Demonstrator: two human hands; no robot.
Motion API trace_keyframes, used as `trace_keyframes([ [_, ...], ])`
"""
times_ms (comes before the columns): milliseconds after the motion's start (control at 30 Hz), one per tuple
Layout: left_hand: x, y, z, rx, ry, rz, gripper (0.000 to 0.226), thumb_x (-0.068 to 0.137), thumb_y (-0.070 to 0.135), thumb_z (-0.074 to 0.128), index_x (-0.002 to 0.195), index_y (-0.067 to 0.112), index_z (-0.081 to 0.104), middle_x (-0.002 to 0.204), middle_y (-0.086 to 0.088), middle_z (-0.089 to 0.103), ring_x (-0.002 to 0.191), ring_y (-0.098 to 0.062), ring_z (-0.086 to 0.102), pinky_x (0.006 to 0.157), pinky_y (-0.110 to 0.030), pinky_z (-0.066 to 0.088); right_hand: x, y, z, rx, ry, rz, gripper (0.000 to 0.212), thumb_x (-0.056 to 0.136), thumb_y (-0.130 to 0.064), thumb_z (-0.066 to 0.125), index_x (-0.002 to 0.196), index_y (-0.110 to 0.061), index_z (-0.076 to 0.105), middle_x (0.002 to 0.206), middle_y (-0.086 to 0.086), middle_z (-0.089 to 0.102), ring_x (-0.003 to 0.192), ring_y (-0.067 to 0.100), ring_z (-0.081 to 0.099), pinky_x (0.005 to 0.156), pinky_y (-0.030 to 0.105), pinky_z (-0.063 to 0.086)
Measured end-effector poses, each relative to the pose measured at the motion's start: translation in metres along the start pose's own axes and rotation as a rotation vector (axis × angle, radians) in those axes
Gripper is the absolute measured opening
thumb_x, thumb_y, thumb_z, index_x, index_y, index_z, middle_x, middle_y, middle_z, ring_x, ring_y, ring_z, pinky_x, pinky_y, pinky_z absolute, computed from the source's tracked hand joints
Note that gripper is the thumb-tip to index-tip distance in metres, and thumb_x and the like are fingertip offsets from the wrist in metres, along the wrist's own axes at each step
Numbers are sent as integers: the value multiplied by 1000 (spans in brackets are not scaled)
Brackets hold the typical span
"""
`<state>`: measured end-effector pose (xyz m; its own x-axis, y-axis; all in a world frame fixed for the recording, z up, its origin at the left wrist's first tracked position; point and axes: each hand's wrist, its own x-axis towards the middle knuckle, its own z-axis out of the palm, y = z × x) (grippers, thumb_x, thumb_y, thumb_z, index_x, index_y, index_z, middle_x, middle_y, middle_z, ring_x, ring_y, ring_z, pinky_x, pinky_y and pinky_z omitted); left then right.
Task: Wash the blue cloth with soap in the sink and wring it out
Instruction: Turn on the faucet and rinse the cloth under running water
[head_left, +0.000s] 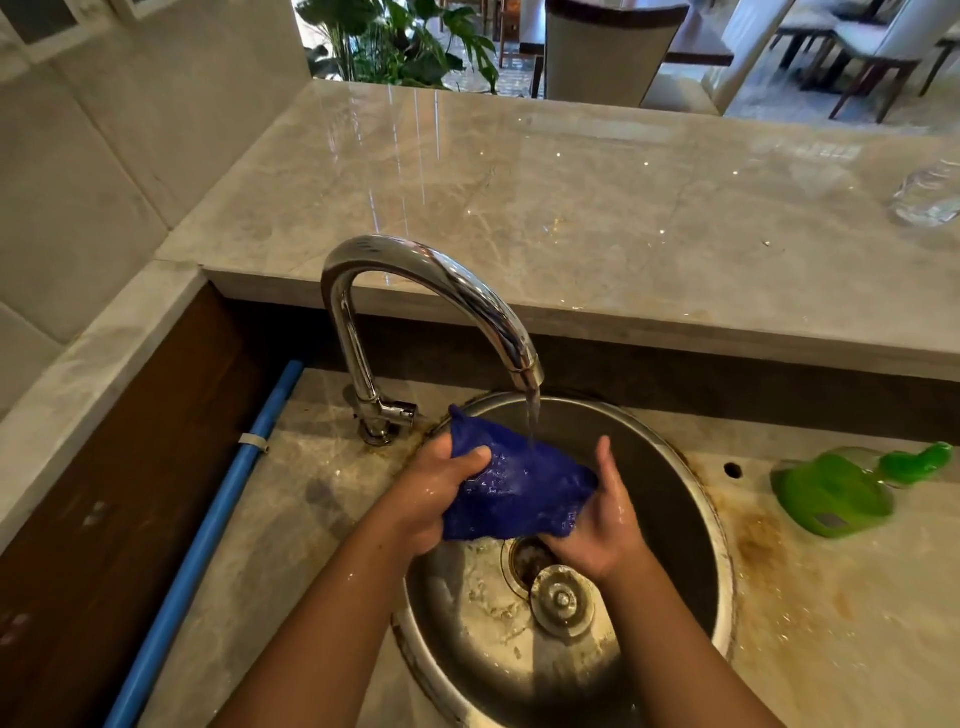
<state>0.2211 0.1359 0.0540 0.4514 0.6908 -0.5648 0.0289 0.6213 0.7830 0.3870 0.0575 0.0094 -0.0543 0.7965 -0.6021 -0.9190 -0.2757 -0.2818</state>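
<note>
The wet blue cloth (511, 483) hangs bunched over the round steel sink (670, 493), under a thin stream of water from the chrome tap (431, 291). My left hand (434, 491) grips the cloth's left side, thumb on top. My right hand (605, 512) holds the right end, fingers curled under it. Both hands are wet. A green soap bottle (841, 486) lies on its side on the counter right of the sink.
The drain (527, 558) is open and its metal plug (563, 600) lies beside it in the basin. A blue pipe (218, 519) runs along the left. A raised marble ledge (571, 208) stands behind the tap, with a clear plastic item (927, 197) at far right.
</note>
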Motion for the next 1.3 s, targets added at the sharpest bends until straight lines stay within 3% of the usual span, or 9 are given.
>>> trace_keyframes([
  [133,1,-7,-12,-23,52,-67,35,97,9,57,132,14,56,122,-14,69,112,-32,67,93,-49,55,-3,-7,11,-444,180,-131,43,85,-20,70,125,-5,63,118,22,71,105,37,70,95,52,54],
  [267,2,-13,-10,-164,87,-108,35,93,3,59,128,11,59,116,-17,72,105,-34,69,88,-50,57,-9,-4,23,-743,206,-319,19,93,-8,62,111,-13,67,100,12,77,95,32,73,97,54,53],
  [467,8,-12,-3,-144,209,-113,32,97,21,60,129,20,59,121,-11,69,107,-33,67,91,-54,56,-15,-2,32,-784,119,-353,40,93,3,51,110,-30,67,101,0,77,100,33,71,95,56,53],
  [600,9,-7,14,-51,250,-29,19,102,23,50,117,28,60,117,-5,67,102,-28,67,86,-54,58,-8,0,29,-525,111,-279,60,86,12,46,126,-29,63,124,10,68,107,35,69,99,59,50],
  [733,9,1,28,146,291,107,14,103,25,47,105,33,59,108,-1,68,100,-26,66,94,-54,54,2,10,22,-142,276,-59,37,90,-11,60,127,-16,60,124,18,67,104,40,68,84,53,57],
  [833,10,2,38,271,273,200,14,102,23,49,106,32,60,106,-1,70,97,-22,66,96,-46,53,9,23,19,-52,280,127,55,88,-49,67,128,-11,62,119,20,71,95,41,73,74,47,61],
  [967,5,-1,46,196,202,150,13,101,22,53,109,31,59,104,6,67,100,-17,63,95,-41,50,14,30,12,67,163,190,67,82,-57,71,132,-13,63,129,20,66,106,41,70,81,48,59],
  [1133,6,-1,28,166,223,117,15,99,30,53,110,30,63,108,-2,72,101,-25,69,95,-55,54,16,14,14,-91,282,-140,43,88,-32,71,127,-16,62,120,19,71,104,40,71,85,57,57],
  [1300,16,-9,26,150,293,57,14,100,38,51,100,33,64,101,0,73,93,-23,71,90,-53,57,-6,0,40,-778,407,-619,12,99,-25,57,103,-18,65,99,10,74,87,24,73,79,42,60],
])
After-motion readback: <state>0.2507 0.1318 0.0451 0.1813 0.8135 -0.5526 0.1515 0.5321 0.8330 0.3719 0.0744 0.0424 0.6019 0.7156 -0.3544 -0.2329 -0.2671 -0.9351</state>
